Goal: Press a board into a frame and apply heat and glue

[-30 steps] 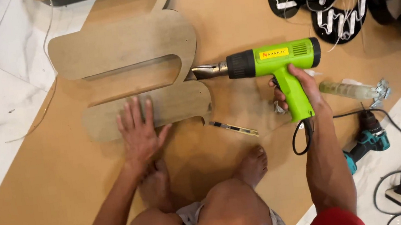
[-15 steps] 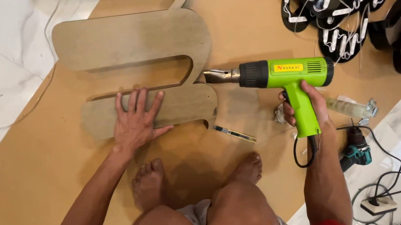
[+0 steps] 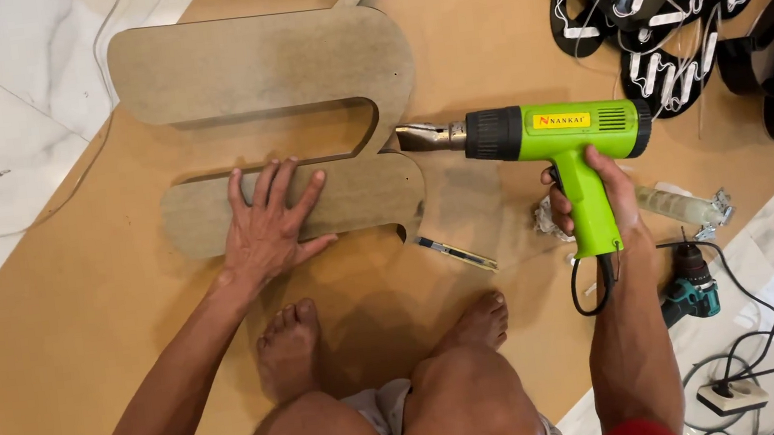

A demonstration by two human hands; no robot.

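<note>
Brown floor board; curved flat panel [image 3: 278,113], lime-green heat gun [image 3: 553,135].

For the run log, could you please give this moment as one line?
left hand: flat on curved board | right hand: gripping green heat gun | nozzle at board's bend

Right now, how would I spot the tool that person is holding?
Start at the big brown board covering the floor, then find the curvy cut-out shape lying on it. Just right of that shape, the right hand grips a heat gun: the only bright green thing there, with a silver nozzle pointing left.
</note>
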